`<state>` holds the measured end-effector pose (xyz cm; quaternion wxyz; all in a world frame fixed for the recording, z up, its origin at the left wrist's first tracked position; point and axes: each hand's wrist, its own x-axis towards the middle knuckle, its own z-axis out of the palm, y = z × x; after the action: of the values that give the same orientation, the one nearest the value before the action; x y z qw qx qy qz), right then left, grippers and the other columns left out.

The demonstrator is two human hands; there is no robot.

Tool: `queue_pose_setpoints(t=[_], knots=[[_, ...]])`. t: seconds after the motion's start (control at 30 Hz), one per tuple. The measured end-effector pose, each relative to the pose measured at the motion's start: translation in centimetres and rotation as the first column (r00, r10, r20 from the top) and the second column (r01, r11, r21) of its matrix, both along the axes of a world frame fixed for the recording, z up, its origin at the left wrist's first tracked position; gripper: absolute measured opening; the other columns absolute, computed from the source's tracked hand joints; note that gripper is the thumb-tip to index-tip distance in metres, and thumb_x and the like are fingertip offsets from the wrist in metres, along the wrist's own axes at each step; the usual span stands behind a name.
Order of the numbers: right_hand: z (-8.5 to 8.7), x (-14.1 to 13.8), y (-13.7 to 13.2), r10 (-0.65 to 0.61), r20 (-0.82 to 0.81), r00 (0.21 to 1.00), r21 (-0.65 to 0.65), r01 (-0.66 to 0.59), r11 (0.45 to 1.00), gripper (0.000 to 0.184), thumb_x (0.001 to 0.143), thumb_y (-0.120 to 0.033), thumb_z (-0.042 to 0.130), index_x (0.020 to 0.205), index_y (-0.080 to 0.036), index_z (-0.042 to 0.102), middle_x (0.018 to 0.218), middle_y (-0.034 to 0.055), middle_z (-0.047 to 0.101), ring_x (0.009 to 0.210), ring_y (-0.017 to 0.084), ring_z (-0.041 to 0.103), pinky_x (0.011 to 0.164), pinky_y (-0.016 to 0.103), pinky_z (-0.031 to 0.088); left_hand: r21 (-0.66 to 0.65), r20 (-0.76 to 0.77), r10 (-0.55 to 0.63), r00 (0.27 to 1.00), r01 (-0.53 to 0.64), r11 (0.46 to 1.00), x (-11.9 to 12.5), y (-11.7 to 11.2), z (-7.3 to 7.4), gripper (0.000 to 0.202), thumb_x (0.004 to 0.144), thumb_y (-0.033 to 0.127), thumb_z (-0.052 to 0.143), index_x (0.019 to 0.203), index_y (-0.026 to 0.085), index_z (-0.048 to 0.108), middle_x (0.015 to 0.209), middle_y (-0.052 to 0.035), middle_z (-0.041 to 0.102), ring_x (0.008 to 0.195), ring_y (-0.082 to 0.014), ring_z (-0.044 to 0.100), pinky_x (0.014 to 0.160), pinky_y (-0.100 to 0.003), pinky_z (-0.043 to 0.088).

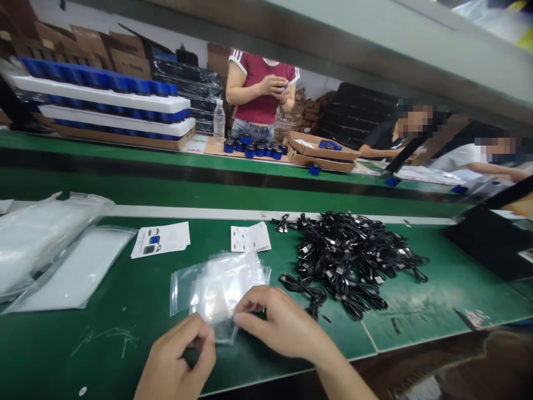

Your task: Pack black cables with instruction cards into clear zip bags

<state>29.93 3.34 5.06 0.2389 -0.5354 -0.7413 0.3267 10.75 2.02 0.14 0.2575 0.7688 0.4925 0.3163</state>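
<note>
Several clear plastic bags (225, 278) lie in a loose, overlapping pile on the green table in front of me. My left hand (181, 353) pinches the near left edge of a bag at the front of the pile, thumb against fingertips. On the other side, my right hand (272, 322) has thumb and forefinger closed on the same bag's right edge. Whether the bag holds anything is hard to see through the glare. Right of the pile is a heap of coiled black USB cables (353, 258). Behind the bags stands a folded white leaflet stack (250, 238).
Printed cards (161, 239) and large packs of plastic bags (70, 266) lie at left. Beyond a raised ledge are blue-and-black round devices (258, 149), white trays (104, 97), a water bottle (219, 121) and an open carton (318, 151). Several co-workers sit or stand across; a shelf hangs overhead.
</note>
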Motion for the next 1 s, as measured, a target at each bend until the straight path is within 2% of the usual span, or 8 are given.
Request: queue_pose_setpoints(t=[0.07, 0.17, 0.23, 0.37, 0.5, 0.63, 0.83, 1.0], knots=[[1.2, 0.7, 2.3, -0.014, 0.032, 0.999, 0.033, 0.013, 0.999, 0.018, 0.083, -0.03, 0.057, 0.096, -0.021, 0.066, 0.097, 0.0026, 0.068, 0.09, 0.017, 0.06, 0.078, 0.026, 0.043, -0.114, 0.05, 0.032, 0.998, -0.027, 0.993, -0.2, 0.1, -0.5, 0.024, 0.083, 0.026, 0.044, 0.06, 0.021, 0.044, 0.054, 0.0049, 0.047, 0.048, -0.0106, 0.051, 0.048, -0.017, 0.042], [1.9, 1.2, 7.1, -0.166, 0.138, 0.976, 0.091, 0.154, 0.984, 0.023, 0.088, -0.027, 0.049, 0.105, -0.018, 0.062, 0.11, 0.0062, 0.064, 0.101, 0.018, 0.056, 0.086, 0.028, 0.039, -0.204, 0.137, 0.101, 0.985, -0.072, 0.976, -0.2, 0.1, -0.9, 0.026, 0.083, 0.032, 0.045, 0.059, 0.021, 0.045, 0.053, 0.0051, 0.047, 0.046, -0.0108, 0.05, 0.046, -0.017, 0.041], [1.4, 1.3, 10.4, -0.183, 0.183, 0.966, 0.036, 0.179, 0.983, 0.023, 0.089, -0.027, 0.046, 0.09, -0.014, 0.066, 0.095, 0.0082, 0.068, 0.089, 0.019, 0.06, 0.078, 0.027, 0.042, -0.208, 0.191, 0.14, 0.972, -0.099, 0.973, -0.1, 0.0, -0.9, 0.026, 0.082, 0.032, 0.046, 0.058, 0.021, 0.045, 0.053, 0.005, 0.047, 0.047, -0.011, 0.05, 0.047, -0.018, 0.041], [-0.2, 1.7, 14.8, -0.173, 0.269, 0.948, -0.155, 0.22, 0.963, 0.049, 0.086, -0.048, 0.048, 0.052, -0.014, 0.057, 0.053, 0.0073, 0.062, 0.06, 0.018, 0.062, 0.059, 0.025, 0.045, -0.182, 0.249, 0.155, 0.956, -0.111, 0.977, 0.0, -0.2, -0.9, 0.026, 0.08, 0.032, 0.048, 0.057, 0.021, 0.046, 0.052, 0.0052, 0.047, 0.047, -0.0108, 0.049, 0.048, -0.018, 0.041], [-0.6, 1.8, 16.2, -0.162, 0.31, 0.937, -0.281, 0.253, 0.926, 0.055, 0.071, -0.065, 0.056, 0.047, -0.016, 0.052, 0.048, 0.0069, 0.059, 0.055, 0.018, 0.061, 0.053, 0.024, 0.047, -0.156, 0.263, 0.114, 0.958, -0.074, 0.985, -0.1, -0.1, -0.8, 0.025, 0.081, 0.03, 0.047, 0.057, 0.022, 0.046, 0.052, 0.0054, 0.048, 0.046, -0.0104, 0.049, 0.048, -0.018, 0.04], [-0.1, 1.6, 16.8, -0.153, 0.314, 0.937, -0.374, 0.27, 0.887, 0.051, 0.058, -0.063, 0.069, 0.054, -0.014, 0.056, 0.053, 0.0063, 0.061, 0.052, 0.015, 0.06, 0.051, 0.023, 0.049, -0.125, 0.243, 0.08, 0.967, -0.051, 0.991, -0.2, 0.0, -0.6, 0.025, 0.082, 0.028, 0.045, 0.058, 0.022, 0.046, 0.053, 0.0051, 0.049, 0.047, -0.0106, 0.05, 0.048, -0.018, 0.04], [0.2, 1.4, 17.4, -0.139, 0.305, 0.942, -0.447, 0.271, 0.853, 0.055, 0.061, -0.066, 0.065, 0.057, -0.011, 0.058, 0.056, 0.0081, 0.062, 0.049, 0.014, 0.059, 0.048, 0.025, 0.052, -0.111, 0.221, 0.058, 0.973, -0.034, 0.993, -0.2, 0.0, -0.7, 0.024, 0.083, 0.026, 0.044, 0.06, 0.022, 0.047, 0.055, 0.0053, 0.05, 0.049, -0.0099, 0.051, 0.051, -0.018, 0.039], [0.5, 0.9, 17.7, -0.138, 0.314, 0.939, -0.471, 0.28, 0.837, 0.042, 0.061, -0.049, 0.075, 0.055, -0.012, 0.056, 0.049, 0.0062, 0.06, 0.046, 0.015, 0.059, 0.047, 0.026, 0.053, -0.105, 0.225, 0.062, 0.972, -0.039, 0.994, -0.2, -0.1, -0.7, 0.024, 0.083, 0.026, 0.046, 0.06, 0.021, 0.047, 0.054, 0.0053, 0.05, 0.049, -0.0099, 0.051, 0.05, -0.018, 0.039]])
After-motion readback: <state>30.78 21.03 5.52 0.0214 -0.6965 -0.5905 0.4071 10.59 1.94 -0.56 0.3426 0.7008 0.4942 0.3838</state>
